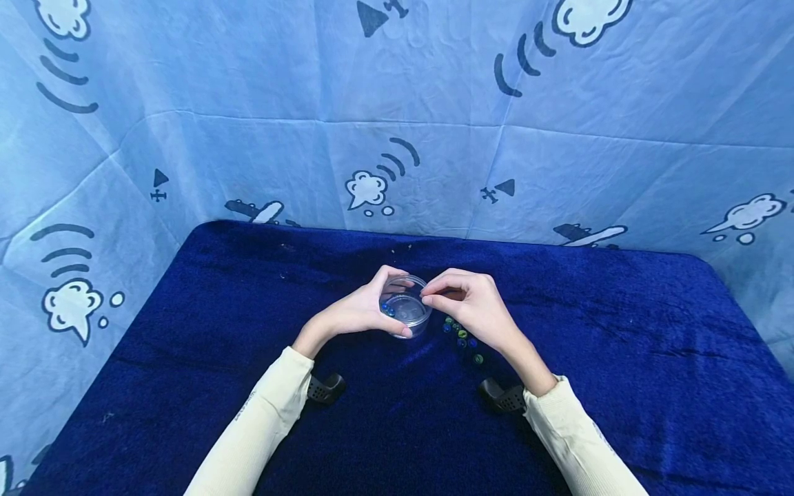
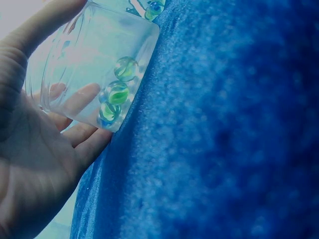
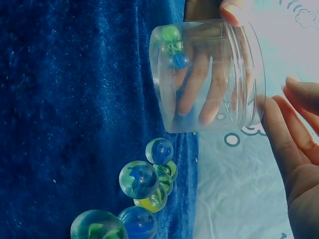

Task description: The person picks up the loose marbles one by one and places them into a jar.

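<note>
My left hand (image 1: 362,303) grips a clear plastic jar (image 1: 414,329), thumb on the near side and fingers round the far side. No lid covers its mouth, which faces up. Inside, a few green and blue marbles (image 2: 118,93) gather at the bottom, toward the left-hand side in the head view. My right hand (image 1: 471,303) is at the right of the jar's rim. Its bent fingers (image 3: 281,127) reach the rim, the thumb slightly apart from them, and nothing shows between. Just below that hand lie several loose glass marbles (image 1: 462,334), green, blue and yellowish.
Dark blue plush cloth (image 1: 620,386) covers the table. Behind it hangs a light blue printed curtain (image 1: 434,179). A black perforated strap piece (image 1: 327,389) juts out at the left wrist, and another black piece (image 1: 501,396) at the right one.
</note>
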Available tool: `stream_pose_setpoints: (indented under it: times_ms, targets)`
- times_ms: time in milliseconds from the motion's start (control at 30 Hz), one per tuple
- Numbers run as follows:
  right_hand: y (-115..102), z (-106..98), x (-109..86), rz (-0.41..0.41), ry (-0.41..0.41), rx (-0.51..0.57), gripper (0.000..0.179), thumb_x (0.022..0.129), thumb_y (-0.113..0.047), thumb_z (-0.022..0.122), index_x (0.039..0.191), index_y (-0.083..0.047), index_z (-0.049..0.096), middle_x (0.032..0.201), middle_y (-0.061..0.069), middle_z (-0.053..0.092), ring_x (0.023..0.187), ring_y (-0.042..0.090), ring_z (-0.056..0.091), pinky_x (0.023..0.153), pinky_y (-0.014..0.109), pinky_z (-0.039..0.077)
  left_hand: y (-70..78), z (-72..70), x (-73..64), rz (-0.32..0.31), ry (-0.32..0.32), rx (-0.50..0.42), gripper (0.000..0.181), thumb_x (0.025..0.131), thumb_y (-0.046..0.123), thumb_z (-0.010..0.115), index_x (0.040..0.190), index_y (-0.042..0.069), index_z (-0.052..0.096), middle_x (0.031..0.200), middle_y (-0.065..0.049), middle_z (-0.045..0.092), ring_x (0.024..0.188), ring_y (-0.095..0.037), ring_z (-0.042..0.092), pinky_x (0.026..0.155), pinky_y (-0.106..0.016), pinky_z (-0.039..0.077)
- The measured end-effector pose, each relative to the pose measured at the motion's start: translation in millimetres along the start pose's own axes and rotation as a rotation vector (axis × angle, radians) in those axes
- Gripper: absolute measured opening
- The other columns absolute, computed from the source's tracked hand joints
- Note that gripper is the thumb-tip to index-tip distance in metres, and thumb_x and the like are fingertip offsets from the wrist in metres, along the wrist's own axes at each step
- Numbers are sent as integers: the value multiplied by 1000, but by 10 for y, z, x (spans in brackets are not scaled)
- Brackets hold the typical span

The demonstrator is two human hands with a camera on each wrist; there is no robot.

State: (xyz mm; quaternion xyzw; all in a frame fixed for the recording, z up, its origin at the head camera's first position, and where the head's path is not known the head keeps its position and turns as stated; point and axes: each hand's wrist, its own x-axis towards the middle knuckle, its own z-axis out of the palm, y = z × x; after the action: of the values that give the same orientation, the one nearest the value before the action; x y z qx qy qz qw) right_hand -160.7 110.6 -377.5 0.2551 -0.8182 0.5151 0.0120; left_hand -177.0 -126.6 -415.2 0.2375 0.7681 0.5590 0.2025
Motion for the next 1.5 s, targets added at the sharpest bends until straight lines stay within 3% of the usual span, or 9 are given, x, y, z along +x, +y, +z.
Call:
stream_pose_setpoints:
  times_ms: [967, 1500]
  targets:
    - [5, 0, -11, 12, -3, 8, 6, 91, 0, 78, 94, -4, 81, 96, 4, 75, 92, 19, 71, 80, 24, 59, -13, 1, 4, -5, -2, 10, 90, 79, 12, 89, 148, 7, 32, 153, -11, 49, 141, -25, 47, 115, -40, 39]
    - [-22, -30, -12, 16, 26, 6, 4, 90, -4, 80, 94, -2, 80, 92, 2, 75, 84, 14, 71, 74, 22, 59, -21, -3, 0, -8, 1, 1, 89, 80, 13, 88, 149, 8, 32, 153, -11, 49, 141, -26, 47, 115, -42, 39]
